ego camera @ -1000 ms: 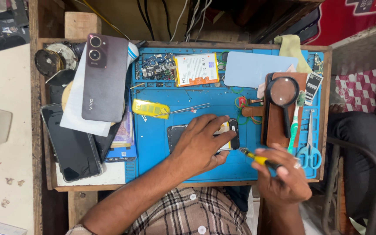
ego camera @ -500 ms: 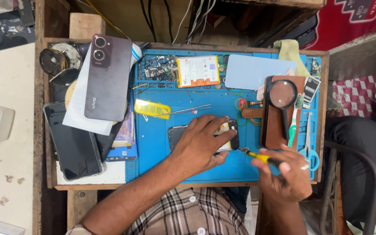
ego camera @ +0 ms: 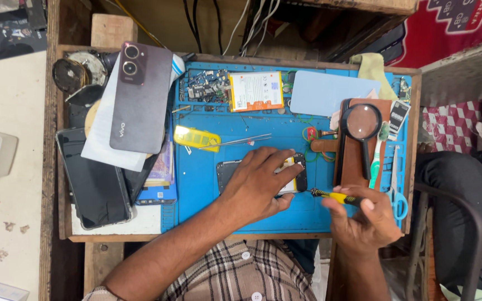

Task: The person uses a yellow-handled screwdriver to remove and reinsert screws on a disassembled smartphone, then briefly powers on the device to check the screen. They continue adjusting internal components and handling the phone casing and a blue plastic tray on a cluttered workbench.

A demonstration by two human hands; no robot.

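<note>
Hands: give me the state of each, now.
Left hand: open, pressed flat on the opened phone.
Right hand: closed, holding the yellow screwdriver.

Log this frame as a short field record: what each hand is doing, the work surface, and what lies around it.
left hand: pressed flat on an opened phone, palm down
right hand: grips a yellow-handled screwdriver, tip at the phone's right edge
surface: blue repair mat in a wooden tray
above the hands: tweezers, yellow tool, loose battery
right side: magnifying glass, scissors
left side: dark phone lying back up on a stack
</note>
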